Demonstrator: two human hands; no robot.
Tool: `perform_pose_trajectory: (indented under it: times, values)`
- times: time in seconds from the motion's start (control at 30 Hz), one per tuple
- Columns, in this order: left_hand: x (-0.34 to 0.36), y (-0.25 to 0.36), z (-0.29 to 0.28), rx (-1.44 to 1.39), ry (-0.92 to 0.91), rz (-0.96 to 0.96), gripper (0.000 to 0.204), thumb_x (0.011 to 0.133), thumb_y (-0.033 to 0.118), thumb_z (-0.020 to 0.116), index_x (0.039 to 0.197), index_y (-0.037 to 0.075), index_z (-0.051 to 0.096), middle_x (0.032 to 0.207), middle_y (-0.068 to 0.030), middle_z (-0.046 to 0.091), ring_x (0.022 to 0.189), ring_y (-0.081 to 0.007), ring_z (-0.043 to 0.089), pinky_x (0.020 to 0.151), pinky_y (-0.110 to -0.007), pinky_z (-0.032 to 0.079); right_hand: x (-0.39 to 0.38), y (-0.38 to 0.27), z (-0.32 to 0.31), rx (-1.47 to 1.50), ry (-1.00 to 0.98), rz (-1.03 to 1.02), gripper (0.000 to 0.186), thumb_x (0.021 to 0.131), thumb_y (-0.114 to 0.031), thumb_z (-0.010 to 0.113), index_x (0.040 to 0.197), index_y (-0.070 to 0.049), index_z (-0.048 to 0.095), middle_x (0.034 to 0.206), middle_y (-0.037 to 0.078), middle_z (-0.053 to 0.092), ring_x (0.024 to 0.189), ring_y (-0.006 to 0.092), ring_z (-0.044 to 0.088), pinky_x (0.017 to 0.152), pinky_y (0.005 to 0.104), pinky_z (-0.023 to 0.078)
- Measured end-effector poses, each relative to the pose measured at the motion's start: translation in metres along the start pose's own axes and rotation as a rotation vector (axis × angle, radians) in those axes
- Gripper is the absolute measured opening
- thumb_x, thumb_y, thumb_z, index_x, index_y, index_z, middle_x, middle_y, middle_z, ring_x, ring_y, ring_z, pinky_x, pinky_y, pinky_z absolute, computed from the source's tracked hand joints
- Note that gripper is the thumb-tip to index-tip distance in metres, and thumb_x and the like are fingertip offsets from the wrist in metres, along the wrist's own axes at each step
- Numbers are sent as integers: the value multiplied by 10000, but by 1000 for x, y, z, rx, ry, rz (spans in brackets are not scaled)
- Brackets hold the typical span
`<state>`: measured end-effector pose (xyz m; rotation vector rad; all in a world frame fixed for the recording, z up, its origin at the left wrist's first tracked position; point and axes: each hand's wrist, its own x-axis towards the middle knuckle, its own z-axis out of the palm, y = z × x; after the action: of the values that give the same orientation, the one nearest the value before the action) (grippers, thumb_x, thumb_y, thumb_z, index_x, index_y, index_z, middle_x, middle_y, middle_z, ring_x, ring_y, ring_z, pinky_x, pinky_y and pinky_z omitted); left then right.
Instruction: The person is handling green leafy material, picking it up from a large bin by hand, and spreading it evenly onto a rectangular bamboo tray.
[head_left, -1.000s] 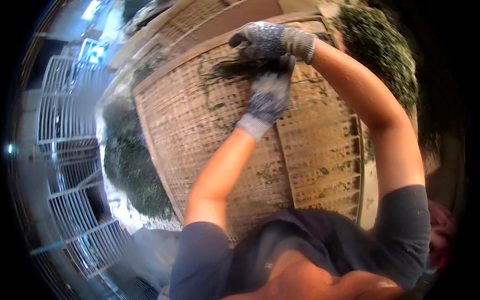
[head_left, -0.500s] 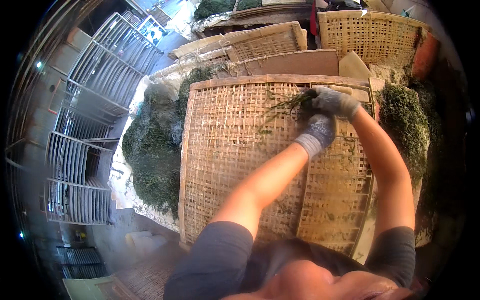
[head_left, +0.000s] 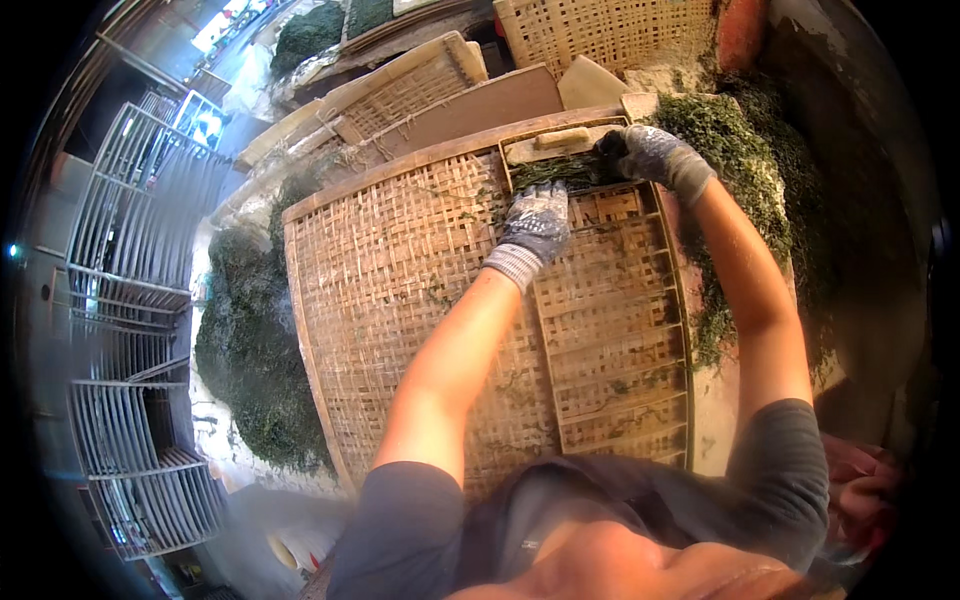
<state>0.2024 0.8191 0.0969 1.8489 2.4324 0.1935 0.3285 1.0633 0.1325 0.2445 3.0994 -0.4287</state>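
Note:
My left hand [head_left: 535, 222], in a gray knitted glove, lies with straight fingers on a bundle of dark green strands [head_left: 556, 167] inside a narrow top slot of a divided frame [head_left: 548, 372]. My right hand [head_left: 650, 155], gloved too, has its fingers curled at the slot's right end; what they grip is too dark to make out. A pale wooden block [head_left: 563, 135] sits along the slot's back. The frame lies on a large woven bamboo tray [head_left: 400, 260] with scattered green bits.
Heaps of greenery flank the tray, at left [head_left: 245, 370] and right [head_left: 740, 160]. More woven trays [head_left: 600, 28] and boards [head_left: 470, 110] are stacked behind. Metal racks [head_left: 125, 200] stand along the left. Reddish cloth [head_left: 855, 480] shows at the lower right.
My hands have moved apart from over the mesh: the left lies in the frame's top slot, the right at its end. The strands now lie lengthwise in that slot. The view has shifted.

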Motion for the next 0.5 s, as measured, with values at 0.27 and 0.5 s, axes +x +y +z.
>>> perform_pose_trajectory:
  times: [0.27, 0.5]
  values:
    - [-26, 25, -25, -58, 257, 87, 605, 971, 313, 628, 1503, 44, 518, 1538, -232, 521, 1408, -379, 516, 1183, -532, 410, -33, -106, -40, -139, -56, 264, 292, 931, -199, 701, 1212, -123, 722, 1182, 180, 719, 1077, 341, 716, 988, 488, 559]
    - [-14, -1, 5, -2, 385, 80, 589, 956, 272, 585, 1461, -28, 543, 1537, -251, 524, 1455, -390, 467, 1269, -531, 288, -53, -63, 11, -276, 152, -66, 585, 921, -431, 717, 1393, -96, 634, 1374, 171, 668, 1296, 291, 633, 1172, 475, 445]
